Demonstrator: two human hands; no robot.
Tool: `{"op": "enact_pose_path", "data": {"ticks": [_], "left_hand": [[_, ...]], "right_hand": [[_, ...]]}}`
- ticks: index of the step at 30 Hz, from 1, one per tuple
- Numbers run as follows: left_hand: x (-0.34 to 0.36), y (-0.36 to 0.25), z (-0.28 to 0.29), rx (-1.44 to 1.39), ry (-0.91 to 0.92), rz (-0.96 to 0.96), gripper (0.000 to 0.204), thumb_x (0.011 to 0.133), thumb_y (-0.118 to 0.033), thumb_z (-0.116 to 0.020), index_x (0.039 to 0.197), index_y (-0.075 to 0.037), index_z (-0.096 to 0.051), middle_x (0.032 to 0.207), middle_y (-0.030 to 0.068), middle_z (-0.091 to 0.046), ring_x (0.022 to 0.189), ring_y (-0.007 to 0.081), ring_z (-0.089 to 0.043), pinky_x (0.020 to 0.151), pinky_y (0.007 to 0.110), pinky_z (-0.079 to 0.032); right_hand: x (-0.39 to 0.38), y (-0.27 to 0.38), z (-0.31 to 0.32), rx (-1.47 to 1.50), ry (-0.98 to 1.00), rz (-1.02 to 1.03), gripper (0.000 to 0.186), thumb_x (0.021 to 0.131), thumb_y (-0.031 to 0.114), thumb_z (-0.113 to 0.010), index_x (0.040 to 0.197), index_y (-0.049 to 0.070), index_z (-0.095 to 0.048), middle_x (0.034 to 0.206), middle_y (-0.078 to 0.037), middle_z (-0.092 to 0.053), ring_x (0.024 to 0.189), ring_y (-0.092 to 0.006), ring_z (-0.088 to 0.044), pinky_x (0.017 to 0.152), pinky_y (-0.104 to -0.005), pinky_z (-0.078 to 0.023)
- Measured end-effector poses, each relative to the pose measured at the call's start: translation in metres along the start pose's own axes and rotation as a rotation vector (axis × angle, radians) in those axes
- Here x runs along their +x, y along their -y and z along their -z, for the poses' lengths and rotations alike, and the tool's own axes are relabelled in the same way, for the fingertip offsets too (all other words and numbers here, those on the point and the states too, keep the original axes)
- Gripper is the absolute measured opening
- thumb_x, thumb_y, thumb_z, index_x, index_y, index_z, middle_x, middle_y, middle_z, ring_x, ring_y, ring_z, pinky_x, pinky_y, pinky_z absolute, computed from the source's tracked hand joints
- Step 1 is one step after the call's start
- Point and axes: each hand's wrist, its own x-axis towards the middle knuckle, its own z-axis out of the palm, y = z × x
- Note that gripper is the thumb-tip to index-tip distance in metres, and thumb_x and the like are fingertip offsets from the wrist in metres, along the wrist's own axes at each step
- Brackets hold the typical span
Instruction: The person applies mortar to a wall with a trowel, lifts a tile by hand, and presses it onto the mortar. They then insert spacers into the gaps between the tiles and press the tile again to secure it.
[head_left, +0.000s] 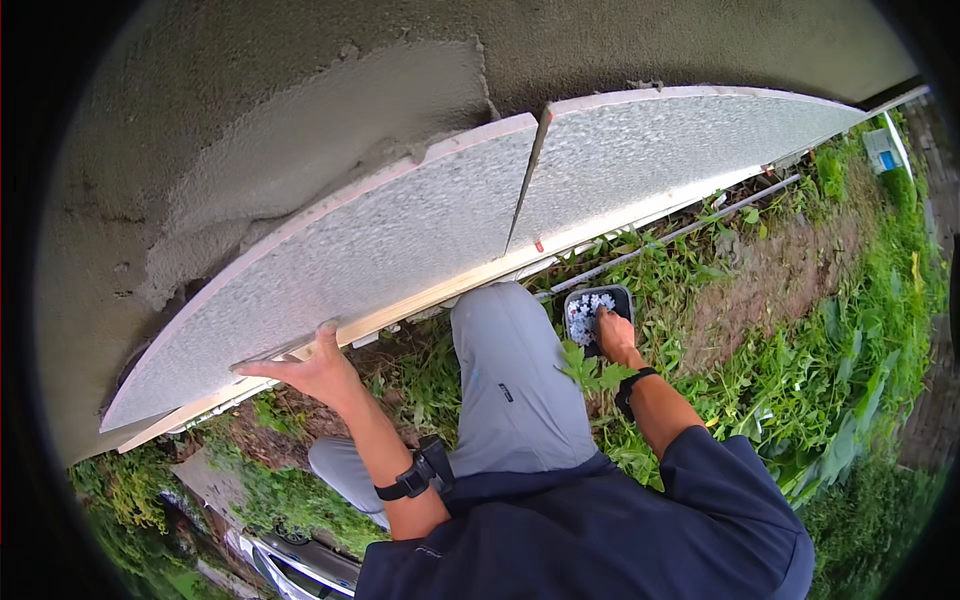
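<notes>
Against the mortared wall stand two large grey speckled tiles, a left tile (330, 255) and a right tile (660, 150), with a narrow gap between them. A pale wooden batten (425, 303) runs along their lower edges. My left hand (310, 370) is open, thumb and fingers spread, touching the batten and the bottom of the left tile. My right hand (616, 335) reaches into a small dark tub (627, 296) of white cross-shaped tile spacers (592, 308). Its fingers are drawn together among the spacers. The fingertips are hidden, so what they hold does not show.
Wet grey mortar (400, 90) covers the wall beyond the tiles. A small red piece (539, 246) sits at the batten by the gap. A grey pipe (690, 232) lies over weeds (770, 400) and soil at right. A parked vehicle (300, 565) shows at lower left.
</notes>
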Motion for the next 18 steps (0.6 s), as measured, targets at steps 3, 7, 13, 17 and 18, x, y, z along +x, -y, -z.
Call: {"op": "enact_pose_path", "data": {"ticks": [3,7,13,17,18], "left_hand": [[-0.002,0.001,-0.013,-0.038,0.012,-0.011,0.120,0.070,-0.019,-0.077,0.151,-0.003,0.011,0.156,0.0283,-0.001,0.145,0.0373,-0.011,0.119,0.044,-0.010],[0.007,-0.006,0.003,-0.075,-0.011,0.019,0.119,0.071,-0.018,-0.074,0.151,-0.005,0.012,0.156,0.0274,0.001,0.145,0.0379,-0.011,0.119,0.047,-0.012],[0.006,-0.011,-0.007,-0.037,0.013,0.050,0.122,0.062,-0.006,-0.070,0.150,-0.002,0.014,0.156,0.0261,0.003,0.145,0.0374,-0.010,0.118,0.052,-0.013],[0.006,-0.002,-0.001,-0.028,-0.006,0.040,0.117,0.066,-0.010,-0.069,0.151,-0.003,0.012,0.156,0.0264,0.003,0.146,0.0372,-0.010,0.118,0.048,-0.013],[0.005,0.000,0.000,-0.015,-0.011,0.006,0.113,0.070,-0.013,-0.067,0.152,-0.005,0.010,0.157,0.0270,0.002,0.146,0.0366,-0.011,0.119,0.044,-0.012]], "right_hand": [[0.005,-0.007,0.000,-0.017,0.056,-0.019,0.022,0.086,0.007,-0.047,0.106,-0.003,-0.053,0.098,-0.025,-0.065,0.088,-0.0429,-0.065,0.075,-0.0499,-0.053],[0.005,0.005,0.010,0.022,-0.005,0.033,0.021,0.084,0.006,-0.050,0.103,-0.002,-0.054,0.096,-0.026,-0.065,0.086,-0.0441,-0.065,0.074,-0.0500,-0.053],[-0.001,0.002,0.026,0.144,-0.114,0.006,0.018,0.082,0.005,-0.054,0.099,-0.001,-0.054,0.089,-0.027,-0.065,0.085,-0.0431,-0.064,0.072,-0.0511,-0.051],[-0.025,0.020,0.068,0.460,-0.308,0.056,0.017,0.083,0.009,-0.061,0.096,0.000,-0.055,0.083,-0.024,-0.065,0.076,-0.0389,-0.065,0.065,-0.0459,-0.050],[-0.030,0.028,0.086,0.587,-0.294,0.009,0.018,0.083,0.011,-0.062,0.096,0.001,-0.056,0.085,-0.023,-0.065,0.075,-0.0385,-0.065,0.064,-0.0452,-0.050]]}}
